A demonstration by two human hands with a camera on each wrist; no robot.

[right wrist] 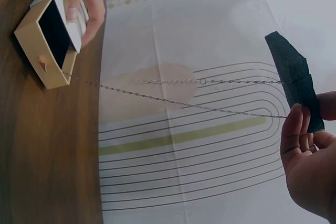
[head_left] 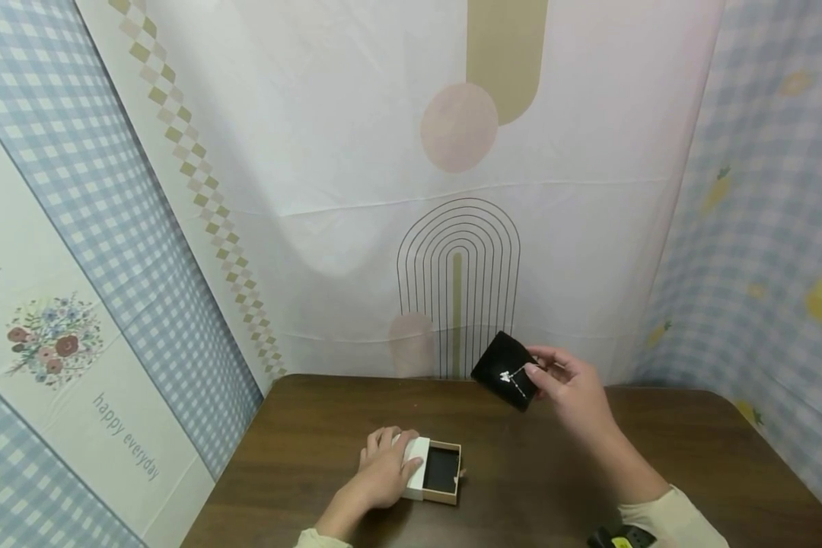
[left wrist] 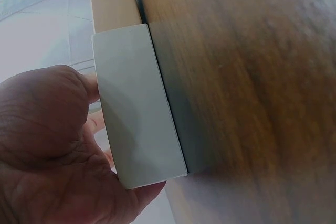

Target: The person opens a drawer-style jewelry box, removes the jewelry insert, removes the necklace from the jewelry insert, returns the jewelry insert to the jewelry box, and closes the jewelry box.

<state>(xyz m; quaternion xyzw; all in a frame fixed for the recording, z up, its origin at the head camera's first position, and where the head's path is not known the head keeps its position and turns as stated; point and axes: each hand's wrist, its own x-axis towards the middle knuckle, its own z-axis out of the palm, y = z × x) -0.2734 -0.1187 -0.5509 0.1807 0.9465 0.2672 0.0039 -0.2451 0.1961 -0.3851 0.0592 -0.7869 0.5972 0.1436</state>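
A small drawer box with a white sleeve [head_left: 418,450] and a tan drawer [head_left: 441,498] lies on the table. The drawer is pulled partly out to the right, and its inside is black. My left hand [head_left: 383,470] grips the sleeve, fingers over its far side and thumb on top. Above the table's back part, my right hand [head_left: 581,392] pinches a black padded insert [head_left: 498,365] by its right edge. A silver necklace with a small pendant [head_left: 505,376] lies across the insert's face. In the right wrist view its thin chain [right wrist: 157,99] dangles from the insert toward the box.
The brown wooden table [head_left: 301,426] ends at a white patterned cloth [head_left: 342,281] hanging behind it. Checked blue cloths hang at the left and right sides. A black and yellow object [head_left: 623,539] shows beside the right sleeve at the bottom edge.
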